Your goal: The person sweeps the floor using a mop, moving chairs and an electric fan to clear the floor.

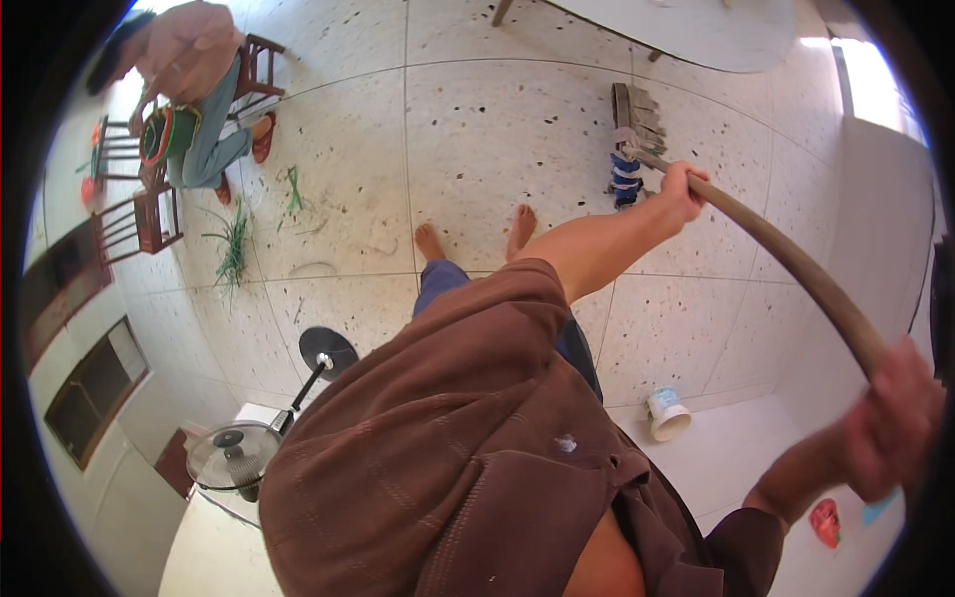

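Note:
A mop with a long wooden handle (786,254) slants across the right side of the view. Its head of cloth strips (645,117), greyish on the far part and blue and white on the near part, lies on the floor. My left hand (684,191) is closed around the handle a short way above the head. Farther up, near the right rim, my right hand (890,423) is wrapped around the handle; it is blurred. My brown shirt (428,398) fills the lower middle, and my bare feet (520,231) stand on the speckled tiles.
At the far left, a seated person (194,60) holds a green basket (169,134) beside wooden chairs (149,224). Green stalks (231,247) lie on the floor. A standing fan (236,458) is behind me at left, a white bucket (667,414) at right. A white table (696,30) stands ahead.

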